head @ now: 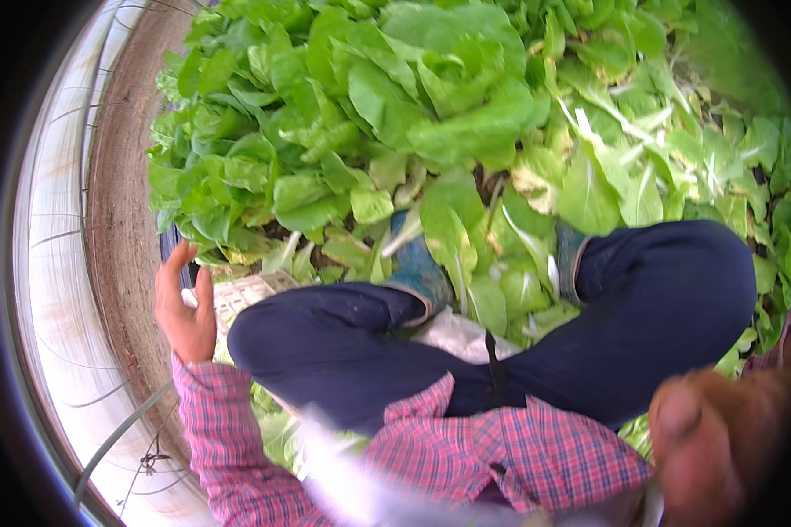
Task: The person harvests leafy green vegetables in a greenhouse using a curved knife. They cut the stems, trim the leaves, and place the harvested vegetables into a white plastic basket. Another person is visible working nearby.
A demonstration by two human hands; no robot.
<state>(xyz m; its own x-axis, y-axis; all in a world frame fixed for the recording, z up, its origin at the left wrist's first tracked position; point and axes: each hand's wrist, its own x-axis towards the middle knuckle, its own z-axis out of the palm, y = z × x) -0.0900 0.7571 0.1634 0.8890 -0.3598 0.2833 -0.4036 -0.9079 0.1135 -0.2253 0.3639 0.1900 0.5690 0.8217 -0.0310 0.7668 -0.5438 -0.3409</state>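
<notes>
My left hand (188, 309) is raised beside my left knee with its fingers apart, close to a pale plastic crate (254, 290) that shows partly behind it. At the lower right my right hand (705, 441) is very near the camera and blurred, with its fingertips bent together; whether it holds anything cannot be told. Leafy green heads (461, 85) grow densely in front of me. Loose leaves with pale stems (590, 184) lie around my boots (422, 277).
A dirt path (132, 217) runs along the left, beside white plastic sheeting (59, 217). A curved rod (122, 431) crosses the lower left. Crumpled clear plastic (465, 332) lies between my legs. More leafy plants (788, 244) stand at the right.
</notes>
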